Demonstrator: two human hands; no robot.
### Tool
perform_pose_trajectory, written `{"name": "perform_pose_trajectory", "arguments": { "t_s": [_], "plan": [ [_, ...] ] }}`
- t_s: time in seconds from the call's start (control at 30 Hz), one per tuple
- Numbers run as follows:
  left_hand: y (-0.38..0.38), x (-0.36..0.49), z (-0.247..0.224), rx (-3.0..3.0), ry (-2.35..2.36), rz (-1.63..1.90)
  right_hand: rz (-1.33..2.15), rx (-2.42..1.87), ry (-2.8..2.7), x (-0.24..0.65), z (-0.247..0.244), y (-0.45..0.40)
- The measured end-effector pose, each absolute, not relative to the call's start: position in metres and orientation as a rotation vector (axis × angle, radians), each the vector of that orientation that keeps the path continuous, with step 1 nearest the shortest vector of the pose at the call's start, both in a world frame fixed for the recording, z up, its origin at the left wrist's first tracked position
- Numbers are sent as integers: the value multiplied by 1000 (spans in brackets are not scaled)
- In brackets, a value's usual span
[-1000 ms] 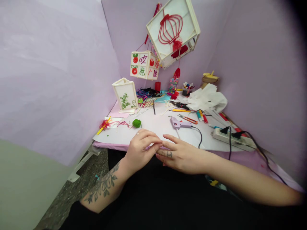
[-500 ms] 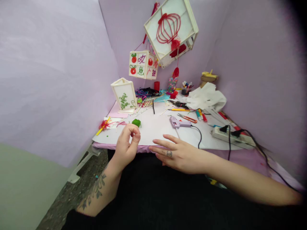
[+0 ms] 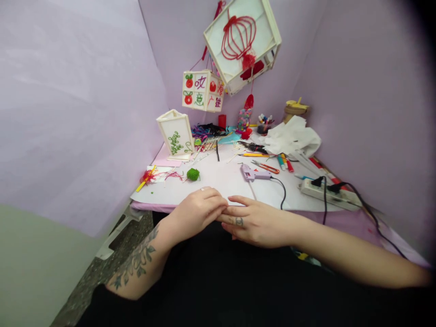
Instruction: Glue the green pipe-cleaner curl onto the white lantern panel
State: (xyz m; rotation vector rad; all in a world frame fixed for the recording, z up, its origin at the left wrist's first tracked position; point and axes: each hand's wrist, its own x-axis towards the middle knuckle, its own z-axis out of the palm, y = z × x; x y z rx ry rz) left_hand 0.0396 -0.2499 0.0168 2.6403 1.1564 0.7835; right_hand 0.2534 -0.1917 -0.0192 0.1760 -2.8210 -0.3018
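Observation:
At the front edge of the table, my left hand [image 3: 200, 210] is closed, its fingers pressed together with their tips at the fingertips of my right hand. Whatever those fingers pinch, if anything, is hidden. My right hand [image 3: 254, 222] lies palm down with its fingers stretched out and slightly apart, holding nothing visible. Beyond the left hand sits a small ball of green yarn [image 3: 193, 174]. A lilac glue gun [image 3: 255, 173] rests on its side past the right hand, its cord trailing right.
A white three-sided lantern [image 3: 175, 136] with green vines stands back left; a cube lantern [image 3: 203, 91] and a larger lantern [image 3: 243, 43] hang above. Thread snips [image 3: 265, 166], markers [image 3: 285, 162], a power strip [image 3: 327, 193] and tangled red yarn [image 3: 148, 176] lie around the tabletop.
My left hand has moved right and turned from a raised, curled pinch to meet my right fingertips. My right hand stays nearly in place. The green yarn ball now shows fully.

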Motion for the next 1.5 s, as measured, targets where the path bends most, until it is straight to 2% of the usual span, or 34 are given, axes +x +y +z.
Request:
{"name": "perform_pose_trajectory", "arguments": {
  "t_s": [0.17,0.43,0.53,0.67,0.8,1.13,1.27,1.4,1.5],
  "plan": [
    [-248,41,18,2422,1190,923,-297,175,-2786,252,-14,-193],
    [-254,-5,15,1878,1640,1552,-315,117,-2752,256,-11,-190],
    [-256,-4,12,2064,1731,1401,-319,129,-2746,255,-13,-190],
    [-254,26,6,2313,1409,1130,-306,153,-2753,249,-14,-191],
    [-249,45,6,2396,1220,1148,-257,140,-2776,249,-16,-190],
    [-240,54,6,2764,1340,795,-155,169,-2792,250,-14,-187],
    [-234,41,8,2726,1515,995,-87,144,-2797,249,-11,-186],
    [-247,-11,11,2213,1997,1408,-14,32,-2825,254,-16,-172],
    [-274,-56,-8,1930,2263,1299,104,-204,-2807,253,-24,-141]
  ]
}}
